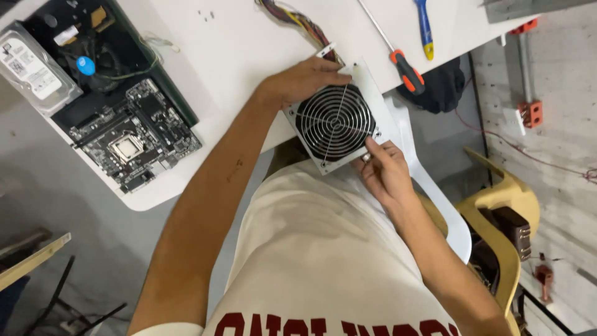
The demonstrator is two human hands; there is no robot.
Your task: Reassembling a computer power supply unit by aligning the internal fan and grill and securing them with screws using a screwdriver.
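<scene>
While both hands (pixel 308 79) (pixel 384 169) grip the power supply (pixel 336 121), a screwdriver (pixel 398 56) and motherboard (pixel 134 140) lie nearby.

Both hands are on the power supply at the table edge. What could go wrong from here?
1. The power supply hangs partly past the table edge, held by the left hand and right hand; a slip might drop it.
2. Its cable bundle trails across the table and may snag.
3. The screwdriver lies near the edge and could get knocked off.
</scene>
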